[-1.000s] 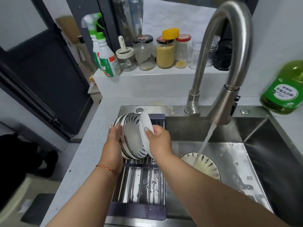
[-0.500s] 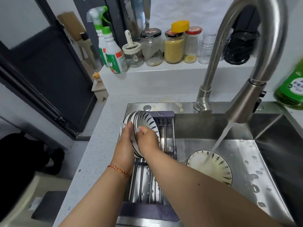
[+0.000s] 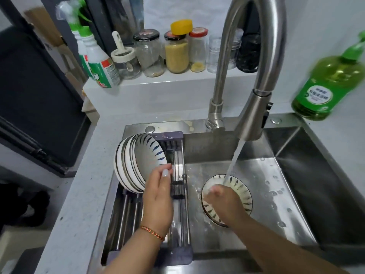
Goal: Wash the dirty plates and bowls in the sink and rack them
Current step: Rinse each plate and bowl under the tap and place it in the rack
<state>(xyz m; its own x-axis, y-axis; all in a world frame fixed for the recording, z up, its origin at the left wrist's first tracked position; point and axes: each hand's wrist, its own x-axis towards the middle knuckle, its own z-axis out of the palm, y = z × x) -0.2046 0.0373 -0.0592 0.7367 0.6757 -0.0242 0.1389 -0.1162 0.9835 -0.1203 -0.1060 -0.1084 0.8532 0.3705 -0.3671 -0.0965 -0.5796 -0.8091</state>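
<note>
A patterned plate lies flat on the floor of the steel sink, under the stream of water that falls from the pull-down faucet. The right hand rests on the plate's near-left part, fingers spread across its wet face; motion blur hides whether the fingertips curl under the rim. To the left, a stack of striped bowls stands on edge at the far end of the roll-up drying rack, which spans the sink's left side. The bowls nest together, open sides facing right, and lean on the rack's bars. The left hand is at the stack's lower right edge, thumb against the rim of the nearest bowl, fingers loosely bent; whether the fingers behind grip the rim cannot be told. A woven bracelet circles the left wrist.

The two hands are well apart, one at the rack, one in the basin. Water drops dot the sink floor around the plate.

Behind the sink, a raised ledge carries a spray bottle, a small jar with a spoon lid, several glass jars and a dark bag. A green bottle of dish liquid stands on the counter at the sink's far right corner.
</note>
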